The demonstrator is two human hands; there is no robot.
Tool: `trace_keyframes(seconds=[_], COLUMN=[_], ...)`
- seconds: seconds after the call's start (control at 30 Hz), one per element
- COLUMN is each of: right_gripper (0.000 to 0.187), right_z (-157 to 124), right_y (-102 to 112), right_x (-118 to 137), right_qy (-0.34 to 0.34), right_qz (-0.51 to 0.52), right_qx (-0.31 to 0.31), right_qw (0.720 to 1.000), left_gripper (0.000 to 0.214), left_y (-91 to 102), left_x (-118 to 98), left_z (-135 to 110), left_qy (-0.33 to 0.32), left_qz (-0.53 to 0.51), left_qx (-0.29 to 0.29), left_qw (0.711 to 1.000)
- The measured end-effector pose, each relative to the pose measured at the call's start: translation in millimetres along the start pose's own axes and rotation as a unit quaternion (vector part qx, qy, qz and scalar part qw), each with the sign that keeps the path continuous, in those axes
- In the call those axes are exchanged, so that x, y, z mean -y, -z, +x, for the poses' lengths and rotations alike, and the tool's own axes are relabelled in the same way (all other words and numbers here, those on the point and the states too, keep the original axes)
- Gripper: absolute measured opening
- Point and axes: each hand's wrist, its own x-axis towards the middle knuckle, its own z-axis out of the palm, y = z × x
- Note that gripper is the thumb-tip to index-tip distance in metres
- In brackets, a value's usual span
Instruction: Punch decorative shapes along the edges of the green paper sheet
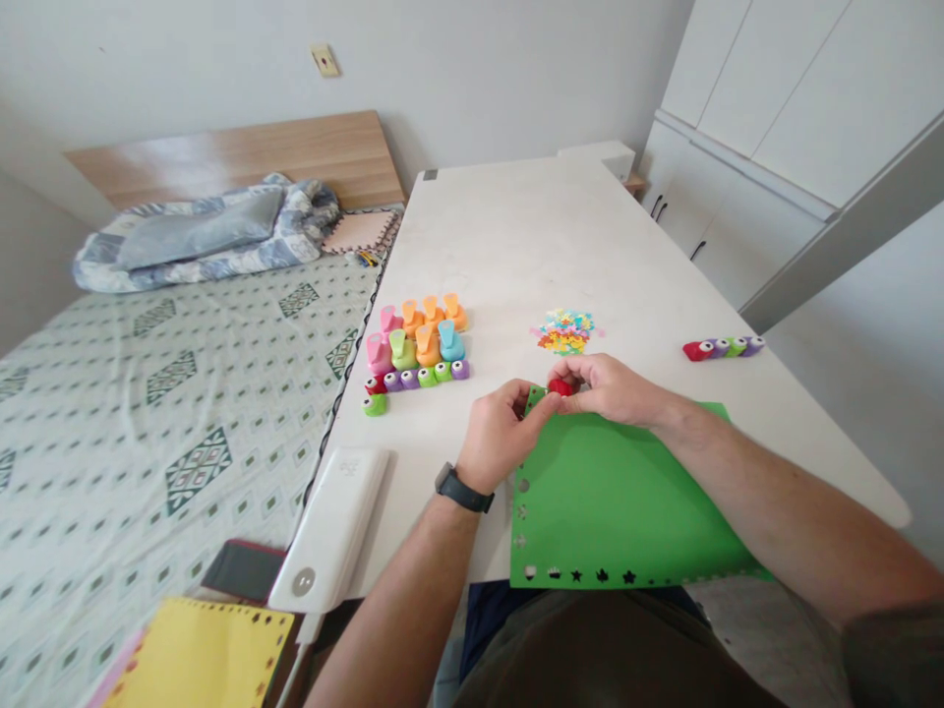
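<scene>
I see both hands meet at the green sheet's [626, 501] top-left corner — right hand [609, 386] fingers pinching a small red punch [561, 387], mostly hidden; left hand [501, 433] gripping the sheet's edge.

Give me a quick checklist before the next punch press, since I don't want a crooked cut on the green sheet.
1. Red punch held at the far corner of the green sheet: ok.
2. Right hand gripping the punch: ok.
3. Left hand steadying the sheet's left edge: ok.
4. Sheet fully seated in the punch slot: cannot tell, fingers hide it.
5. Sheet lying flat on the table: not ok, its near edge overhangs toward the lap.
6. Cut-out pile clear of the sheet: ok.
</scene>
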Motion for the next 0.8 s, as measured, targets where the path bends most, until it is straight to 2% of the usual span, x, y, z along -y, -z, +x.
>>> trace_keyframes(seconds=[0.17,0.53,0.8], right_gripper=[0.024,0.020,0.023], right_z=[-0.8,-3.0,0.9], right_y=[-2.0,-3.4,-4.2], right_x=[1.8,4.6,-1.1], right_qy=[0.004,0.039,0.020], right_qz=[-0.043,-0.109,-0.098], right_qx=[-0.003,-0.004,-0.008], right_qw=[0.999,0.993,0.995], left_gripper=[0.046,0.047,0.050], left_y=[2.9,1.4,0.1], left_x=[-2.2,-4.1,-2.1], left_z=[-0.8,-1.3,-0.6], left_qy=[-0.001,0.000,-0.002], left_qz=[0.025,0.074,0.073], left_qx=[0.038,0.037,0.041], left_qw=[0.999,0.997,0.996])
